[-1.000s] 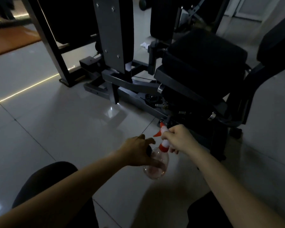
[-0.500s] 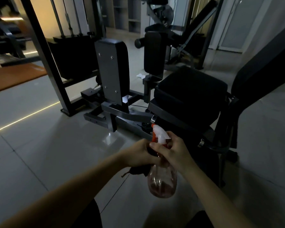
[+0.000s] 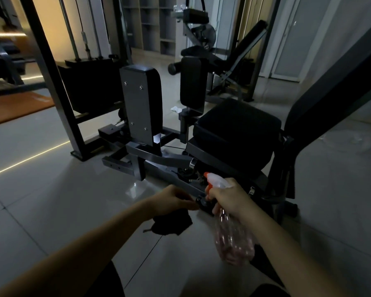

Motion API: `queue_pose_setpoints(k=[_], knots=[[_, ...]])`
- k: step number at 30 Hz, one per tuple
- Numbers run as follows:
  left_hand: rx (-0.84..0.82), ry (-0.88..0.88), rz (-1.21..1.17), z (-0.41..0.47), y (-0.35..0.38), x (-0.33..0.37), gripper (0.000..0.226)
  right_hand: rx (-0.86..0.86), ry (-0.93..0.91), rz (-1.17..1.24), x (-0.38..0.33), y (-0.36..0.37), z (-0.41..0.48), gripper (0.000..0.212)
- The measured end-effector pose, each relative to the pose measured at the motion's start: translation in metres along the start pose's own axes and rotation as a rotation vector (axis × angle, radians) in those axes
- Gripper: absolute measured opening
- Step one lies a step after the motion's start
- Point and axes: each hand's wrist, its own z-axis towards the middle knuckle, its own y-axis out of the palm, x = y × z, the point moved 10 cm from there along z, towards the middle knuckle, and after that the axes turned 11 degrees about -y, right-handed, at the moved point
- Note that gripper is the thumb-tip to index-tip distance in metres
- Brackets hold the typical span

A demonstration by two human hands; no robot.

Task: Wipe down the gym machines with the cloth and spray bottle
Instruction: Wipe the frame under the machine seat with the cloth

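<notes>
Cloth (image 3: 171, 224) dark, edges unclear, pinched by left hand (image 3: 171, 200) | spray bottle (image 3: 234, 239) neck gripped by right hand (image 3: 229, 198) | machine seat (image 3: 238, 129) shadowed

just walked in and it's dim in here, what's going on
A person faces a gym machine. Their right grip holds a clear spray bottle, nozzle aimed toward the machine's lower frame. Their left grip pinches a dark cloth that hangs below it. The cloth touches no part of the machine, so nothing is being wiped right now.

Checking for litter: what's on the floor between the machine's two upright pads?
A white crumpled scrap lies on the floor between the grey-backed pad and the black pad, seen in the head view.
</notes>
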Motion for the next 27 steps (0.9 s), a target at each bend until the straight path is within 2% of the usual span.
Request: queue_pose_setpoints(k=[2,5,8,14,18,21,24,27], knots=[[0.115,-0.027,-0.062,0.011,-0.017,-0.004,0.010,-0.019,0.016,-0.067,-0.005,-0.010,0.009,0.053],[0.233,-0.103,-0.150,0.026,-0.038,-0.007,0.024,0.023,0.039,-0.142,-0.018,-0.032,0.026,0.052],[0.293,-0.158,-0.181,0.033,-0.044,-0.004,0.025,0.030,0.033,-0.168,-0.030,-0.047,0.040,0.035],[0.290,-0.193,-0.291,0.042,-0.040,-0.002,0.028,-0.084,0.049,-0.170,-0.038,-0.063,0.028,0.027],[0.259,-0.215,-0.408,0.048,-0.032,-0.001,0.030,-0.107,0.072,-0.225,-0.027,-0.082,0.014,0.042],[0.254,-0.217,-0.463,0.053,-0.024,0.001,0.026,-0.109,0.079,-0.236,-0.016,-0.089,0.006,0.031],[0.265,-0.199,-0.484,0.053,-0.018,0.007,0.017,-0.098,0.058,-0.256,-0.010,-0.097,-0.002,0.049],[0.282,-0.199,-0.494,0.056,-0.016,0.008,0.017,-0.107,0.051,-0.312,-0.004,-0.105,-0.011,0.055]])
